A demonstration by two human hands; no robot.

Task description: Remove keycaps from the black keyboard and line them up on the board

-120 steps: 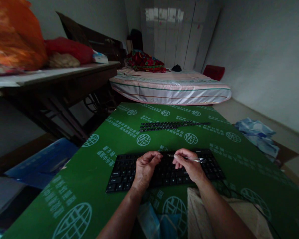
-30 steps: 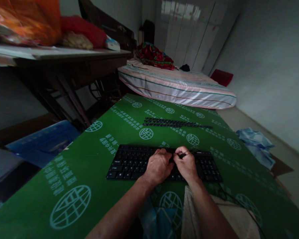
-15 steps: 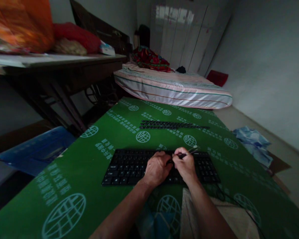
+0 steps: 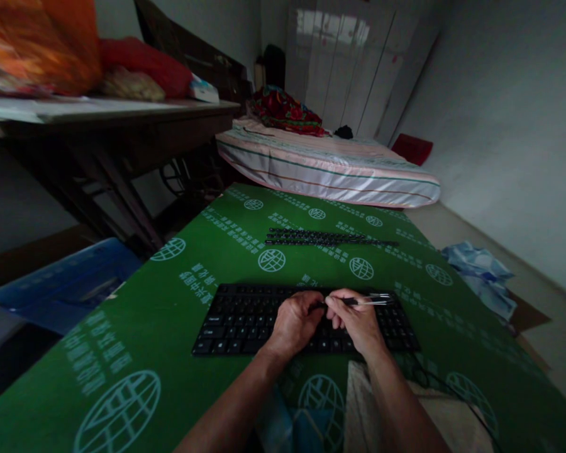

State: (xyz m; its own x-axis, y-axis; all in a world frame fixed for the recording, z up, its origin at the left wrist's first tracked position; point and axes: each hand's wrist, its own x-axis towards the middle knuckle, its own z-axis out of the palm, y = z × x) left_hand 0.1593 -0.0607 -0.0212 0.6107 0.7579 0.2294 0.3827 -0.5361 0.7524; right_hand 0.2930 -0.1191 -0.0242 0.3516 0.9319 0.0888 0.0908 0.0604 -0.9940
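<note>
Flat black computer keyboard [image 4: 236, 321] lies on the green printed table [image 4: 160, 327], near the edge in front of the person. Right hand [image 4: 358, 324]: grip pinched on thin silver metal tweezers [image 4: 375, 301], one end sticking out right, the other reaching the left fingers over the middle keys. Left hand [image 4: 295, 324]: fingers curled onto the keys; can't tell if that grip holds anything. Loose strip of black keycaps [image 4: 327, 238] lies well apart, farther up the table. Likely risks: the tweezers slip and gouge plastic or jab the left fingers; the unclamped keyboard skids; dim light hides small parts.
</note>
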